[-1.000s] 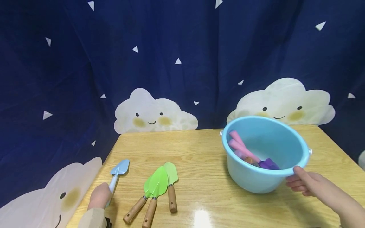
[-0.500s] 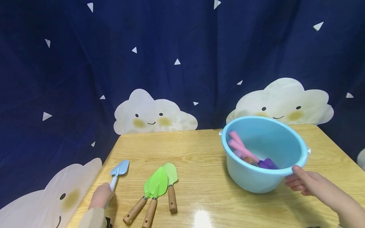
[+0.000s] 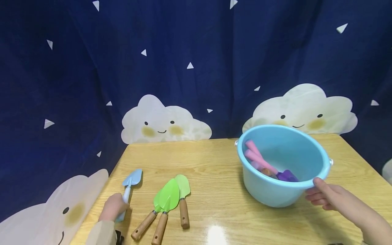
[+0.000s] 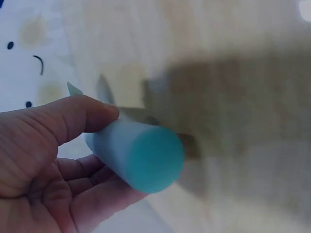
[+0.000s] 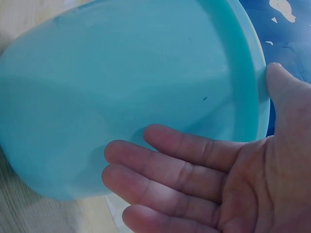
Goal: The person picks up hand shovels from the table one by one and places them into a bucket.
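Observation:
My left hand (image 3: 114,206) grips the pale blue handle of a small hand trowel (image 3: 133,177) at the table's left side. Its blade points away from me, and a shadow lies beside it. In the left wrist view the handle's round teal end (image 4: 156,159) faces the camera, between thumb and fingers. Over on the right, my right hand (image 3: 332,197) holds the rim of a light blue bucket (image 3: 272,195), thumb over the edge and fingers extended along the outer wall (image 5: 121,73). Inside the bucket lie pink-handled tools (image 3: 260,160) and a purple piece (image 3: 287,176).
Several green trowels with wooden handles (image 3: 169,197) lie overlapping on the wooden table (image 3: 208,163), between the left hand and the bucket. Behind the table hangs a dark blue curtain (image 3: 214,41) with white triangles and clouds.
The left hand has moved slightly right and away from me, carrying the blue trowel, whose blade has shifted the same way. The right hand and the bucket stay nearly still.

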Tool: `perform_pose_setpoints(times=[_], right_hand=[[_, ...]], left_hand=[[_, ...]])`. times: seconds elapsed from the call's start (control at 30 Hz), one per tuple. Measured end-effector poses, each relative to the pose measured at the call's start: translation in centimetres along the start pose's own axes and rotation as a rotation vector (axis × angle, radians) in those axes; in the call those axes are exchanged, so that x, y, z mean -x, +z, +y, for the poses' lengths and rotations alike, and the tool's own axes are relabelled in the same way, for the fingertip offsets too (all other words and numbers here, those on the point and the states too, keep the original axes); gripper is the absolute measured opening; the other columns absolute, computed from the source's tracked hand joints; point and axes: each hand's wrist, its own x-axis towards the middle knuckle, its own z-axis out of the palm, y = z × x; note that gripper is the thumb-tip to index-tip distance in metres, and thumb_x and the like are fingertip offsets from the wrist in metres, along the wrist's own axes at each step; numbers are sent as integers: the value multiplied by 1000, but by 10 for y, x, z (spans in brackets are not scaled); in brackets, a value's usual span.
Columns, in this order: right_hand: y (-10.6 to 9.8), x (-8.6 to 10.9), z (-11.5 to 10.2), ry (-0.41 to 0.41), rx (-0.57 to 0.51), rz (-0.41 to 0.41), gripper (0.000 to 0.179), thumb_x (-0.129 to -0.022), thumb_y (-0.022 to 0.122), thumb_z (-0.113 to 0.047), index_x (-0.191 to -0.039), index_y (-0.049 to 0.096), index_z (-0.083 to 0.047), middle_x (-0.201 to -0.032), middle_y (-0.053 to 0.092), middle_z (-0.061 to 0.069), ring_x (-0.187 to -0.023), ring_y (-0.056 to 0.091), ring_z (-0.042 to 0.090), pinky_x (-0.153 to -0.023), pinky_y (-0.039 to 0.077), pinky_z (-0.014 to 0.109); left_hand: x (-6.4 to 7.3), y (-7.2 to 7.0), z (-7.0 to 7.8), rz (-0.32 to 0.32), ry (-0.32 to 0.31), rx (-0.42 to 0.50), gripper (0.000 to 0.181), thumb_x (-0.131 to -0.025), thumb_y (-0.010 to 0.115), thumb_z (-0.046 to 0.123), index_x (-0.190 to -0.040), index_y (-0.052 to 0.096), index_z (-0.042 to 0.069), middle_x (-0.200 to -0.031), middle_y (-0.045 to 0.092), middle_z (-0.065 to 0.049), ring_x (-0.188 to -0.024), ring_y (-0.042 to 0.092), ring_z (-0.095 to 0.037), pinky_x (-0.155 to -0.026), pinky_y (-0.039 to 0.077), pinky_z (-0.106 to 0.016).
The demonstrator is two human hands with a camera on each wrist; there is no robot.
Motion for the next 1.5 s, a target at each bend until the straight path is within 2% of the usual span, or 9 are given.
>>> perform_pose_setpoints(times=[0.13,0.3,0.47,0.8,1.07,1.5], right_hand=[[0,-1,-1,19,12,1,72,-98,7,-38,-108,51,18,-98,62,23,-83,61,17,-64,47,30],[0,-1,-3,61,16,1,74,-97,7,-40,-108,53,17,-98,62,23,-87,61,27,-66,47,34],[0,-3,-3,67,25,1,74,-97,7,-41,-108,53,16,-98,62,23,-87,61,27,-66,47,34],[-1,-3,1,62,21,-6,73,-97,8,-41,-108,53,16,-98,62,23,-87,61,28,-66,47,34],[-1,0,-3,29,36,-6,71,-98,7,-37,-107,52,18,-97,62,22,-86,61,27,-65,47,32],[-1,1,-6,49,29,6,72,-98,8,-38,-107,52,17,-96,62,22,-86,61,26,-65,46,34]], left_hand=[[-3,-11,14,34,30,10,19,-71,63,6,-70,48,-6,-61,47,-8,-54,47,-21,-50,41,-34],[-6,-23,35,58,66,4,21,-74,64,7,-73,49,-8,-62,49,-9,-54,48,-21,-51,42,-36],[-7,-30,55,77,99,7,17,-73,61,5,-75,50,-9,-63,49,-9,-53,48,-21,-49,41,-35],[-12,-47,100,150,177,-19,19,-71,63,5,-79,51,-8,-64,50,-10,-54,47,-22,-51,41,-35],[-12,-53,131,176,254,-33,18,-72,63,5,-80,51,-7,-64,50,-9,-54,45,-22,-52,41,-37],[-10,-56,180,190,355,-40,15,-73,63,4,-80,53,-4,-63,47,-7,-54,44,-20,-50,40,-32]])
